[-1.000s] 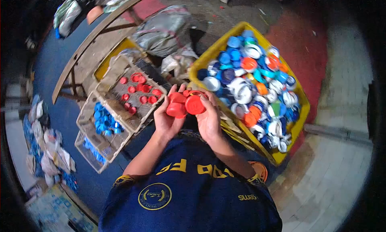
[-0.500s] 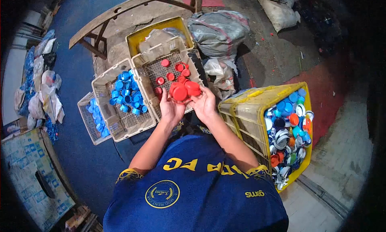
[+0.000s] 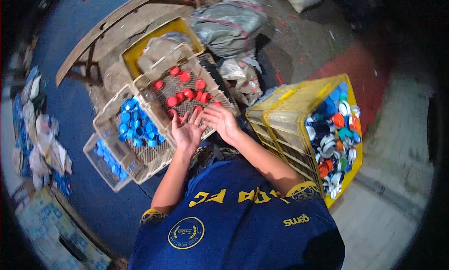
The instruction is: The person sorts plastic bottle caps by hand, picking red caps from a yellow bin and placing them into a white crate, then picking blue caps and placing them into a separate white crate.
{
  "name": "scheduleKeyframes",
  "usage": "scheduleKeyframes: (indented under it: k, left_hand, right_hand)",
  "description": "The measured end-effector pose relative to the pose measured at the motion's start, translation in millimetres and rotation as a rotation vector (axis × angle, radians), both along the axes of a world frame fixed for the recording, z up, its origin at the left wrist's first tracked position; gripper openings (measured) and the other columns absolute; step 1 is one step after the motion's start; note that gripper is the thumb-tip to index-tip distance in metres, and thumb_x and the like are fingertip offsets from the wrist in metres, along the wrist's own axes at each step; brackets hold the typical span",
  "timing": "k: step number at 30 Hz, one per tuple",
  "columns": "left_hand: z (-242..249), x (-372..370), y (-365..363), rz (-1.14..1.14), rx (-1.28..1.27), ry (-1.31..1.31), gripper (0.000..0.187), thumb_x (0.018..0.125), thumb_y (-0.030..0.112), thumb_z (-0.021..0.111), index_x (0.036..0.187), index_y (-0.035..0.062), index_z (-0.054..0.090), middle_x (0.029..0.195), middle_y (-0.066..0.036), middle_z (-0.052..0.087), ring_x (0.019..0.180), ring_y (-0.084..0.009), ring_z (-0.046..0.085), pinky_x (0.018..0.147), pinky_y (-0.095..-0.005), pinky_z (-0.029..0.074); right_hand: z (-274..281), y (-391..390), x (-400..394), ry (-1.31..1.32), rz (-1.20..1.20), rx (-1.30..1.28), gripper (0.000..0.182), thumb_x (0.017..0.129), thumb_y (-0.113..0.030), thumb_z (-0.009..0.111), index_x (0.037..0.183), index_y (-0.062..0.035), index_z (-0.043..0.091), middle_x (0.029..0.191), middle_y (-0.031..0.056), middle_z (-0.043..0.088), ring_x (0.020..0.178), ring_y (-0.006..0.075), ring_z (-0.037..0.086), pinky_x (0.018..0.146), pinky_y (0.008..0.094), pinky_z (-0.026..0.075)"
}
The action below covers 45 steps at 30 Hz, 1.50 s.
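My left hand and my right hand are side by side over the near end of a white mesh crate. Both palms face up with fingers spread, and neither holds anything. Several red bottle caps lie scattered on the crate floor just beyond my fingertips. A few of them are partly hidden behind my fingers. Left of it, a second white crate contains a heap of blue caps. Lighter blue caps fill part of a smaller crate at the far left.
To my right, a tilted yellow crate holds mixed-colour caps. Behind the crates are a yellow bin, a grey sack and a wooden bench. Plastic bags line the left side.
The red caps I held in both hands have dropped into the white crate. My hands are now empty and more spread. The whole view has shifted and turned a little.
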<state>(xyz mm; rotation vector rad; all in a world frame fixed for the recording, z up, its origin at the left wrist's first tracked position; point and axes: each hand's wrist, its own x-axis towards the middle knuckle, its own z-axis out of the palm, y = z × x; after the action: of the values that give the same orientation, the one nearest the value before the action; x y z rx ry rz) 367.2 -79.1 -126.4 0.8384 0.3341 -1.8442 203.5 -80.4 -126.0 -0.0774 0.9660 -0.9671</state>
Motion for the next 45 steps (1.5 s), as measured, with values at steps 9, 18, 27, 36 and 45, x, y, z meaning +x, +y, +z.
scheduleKeyframes:
  k: [9,18,27,36,45]
  left_hand:
    - [-8.3,-48.2,-6.3,-0.305,0.100,0.124,0.050,0.094,0.038,0.061,0.130,0.0028,0.057,0.136,-0.012,0.062,0.126,-0.0314,0.057,0.107,-0.0485,0.045]
    - [19.6,-167.3,4.2,-0.685,-0.038,0.166,0.041,0.095,0.037,0.060,0.121,0.0059,0.064,0.122,-0.007,0.070,0.112,-0.0261,0.065,0.101,-0.0435,0.049]
    - [71.4,-277.0,75.3,-0.616,-0.110,0.025,0.035,0.094,0.033,0.060,0.112,0.0041,0.067,0.110,-0.009,0.070,0.107,-0.0265,0.065,0.090,-0.0422,0.056]
    - [108.9,-309.3,138.1,-0.300,-0.400,-0.582,0.019,0.100,0.021,0.053,0.112,0.0070,0.059,0.101,-0.004,0.063,0.088,-0.0177,0.061,0.082,-0.0322,0.051]
    - [113.3,-336.9,158.0,-0.410,-0.934,-0.697,0.015,0.095,0.001,0.058,0.108,0.0059,0.053,0.105,-0.008,0.059,0.092,-0.0201,0.060,0.085,-0.0347,0.051]
  right_hand:
    - [3.0,84.2,-81.3,0.610,-0.055,-0.190,0.025,0.099,-0.029,0.064,0.109,-0.0069,0.065,0.102,0.0028,0.070,0.083,0.0107,0.065,0.077,0.0286,0.052]
    - [69.2,190.2,-177.6,0.796,-0.407,-0.313,0.027,0.099,-0.021,0.067,0.118,-0.0020,0.063,0.102,0.0055,0.069,0.092,0.0107,0.065,0.081,0.0280,0.052]
    - [151.6,305.3,-296.6,1.209,-0.502,-0.416,0.027,0.098,-0.019,0.068,0.118,-0.0020,0.064,0.108,0.0094,0.071,0.096,0.0166,0.069,0.083,0.0317,0.055]
    - [158.8,358.7,-448.4,1.772,-0.605,-0.054,0.017,0.091,-0.013,0.069,0.104,-0.0024,0.068,0.102,0.0157,0.072,0.103,0.0334,0.068,0.091,0.0393,0.052]
    - [116.7,333.3,-536.4,1.673,-0.076,0.430,0.074,0.082,-0.044,0.077,0.141,-0.0054,0.053,0.146,0.0298,0.045,0.134,0.0452,0.048,0.112,0.0464,0.041]
